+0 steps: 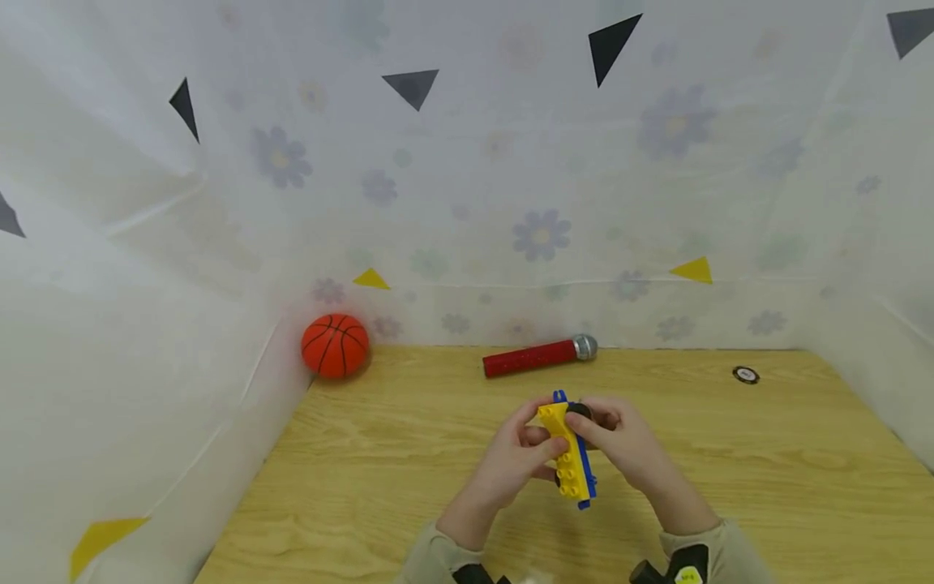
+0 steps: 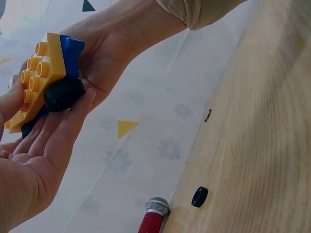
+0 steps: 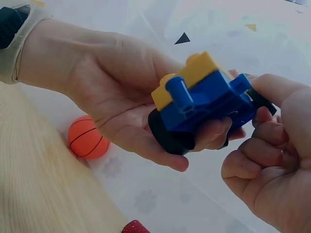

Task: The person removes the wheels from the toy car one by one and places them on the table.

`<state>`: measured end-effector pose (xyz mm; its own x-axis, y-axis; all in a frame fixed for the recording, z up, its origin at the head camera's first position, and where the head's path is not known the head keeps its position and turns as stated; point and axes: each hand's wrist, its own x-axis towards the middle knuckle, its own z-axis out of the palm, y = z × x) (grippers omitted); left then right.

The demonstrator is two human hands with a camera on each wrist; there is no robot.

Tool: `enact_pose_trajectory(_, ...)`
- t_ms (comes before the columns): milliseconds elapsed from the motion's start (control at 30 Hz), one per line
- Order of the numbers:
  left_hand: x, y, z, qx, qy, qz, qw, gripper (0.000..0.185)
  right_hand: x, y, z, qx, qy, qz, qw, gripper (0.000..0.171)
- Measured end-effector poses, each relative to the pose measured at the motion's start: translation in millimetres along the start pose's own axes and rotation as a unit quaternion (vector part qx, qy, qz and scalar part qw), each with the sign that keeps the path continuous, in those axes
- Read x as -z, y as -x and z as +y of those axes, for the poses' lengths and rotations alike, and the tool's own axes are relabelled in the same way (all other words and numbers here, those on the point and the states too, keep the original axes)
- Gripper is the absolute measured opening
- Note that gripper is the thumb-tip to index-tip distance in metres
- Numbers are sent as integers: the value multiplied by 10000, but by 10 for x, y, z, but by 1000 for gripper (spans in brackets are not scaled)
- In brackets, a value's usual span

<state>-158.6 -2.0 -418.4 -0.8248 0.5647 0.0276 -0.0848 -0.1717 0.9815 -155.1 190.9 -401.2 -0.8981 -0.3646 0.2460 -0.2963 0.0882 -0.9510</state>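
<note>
My left hand (image 1: 507,458) holds a toy brick car (image 1: 571,454), its thumb on the yellow studded brick and its fingers underneath. That yellow brick (image 2: 41,75) sits on a blue chassis (image 3: 209,99), tilted in the air above the table. A black wheel (image 3: 172,136) on the chassis rests by the left fingers. At the car's far end, my right hand (image 1: 631,446) pinches another black wheel (image 1: 579,411) against the chassis side. Its other fingers curl inward in the right wrist view. Whether that wheel is fully seated cannot be told.
A red microphone (image 1: 536,357) lies beyond the hands, and an orange basketball (image 1: 336,346) sits at the back left. A black-and-white chip (image 1: 746,375) lies at the back right. The left wrist view shows a loose black wheel (image 2: 199,196) on the wooden table (image 1: 365,487).
</note>
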Motion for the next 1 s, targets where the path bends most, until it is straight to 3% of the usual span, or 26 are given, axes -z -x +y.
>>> enact_pose_trajectory(67,-11,-6,-6,-9,-24,98,9999,51,-3,7,2,-14,73,136,9999,29)
enact_pose_trajectory(200,9,-23,-36,-69,-187,671,9975,51,8,20,4,66,275,513,9983,31)
enact_pose_trajectory(267,48,-28,-56,-83,-146,1041,9944,51,34,24,10,262,189,552,9980,32)
enact_pose_trajectory(367,130,-28,-80,-159,21,1288,9915,53,97,32,24,599,-19,384,9975,32)
enact_pose_trajectory(567,219,-22,-61,-267,227,1275,9912,61,192,56,34,453,82,418,9981,34)
enact_pose_trajectory(867,224,10,-26,-330,322,1277,9907,58,245,76,75,257,585,619,9960,31)
enact_pose_trajectory(1000,236,8,-33,-388,346,1252,9908,60,279,88,86,40,516,689,9963,37)
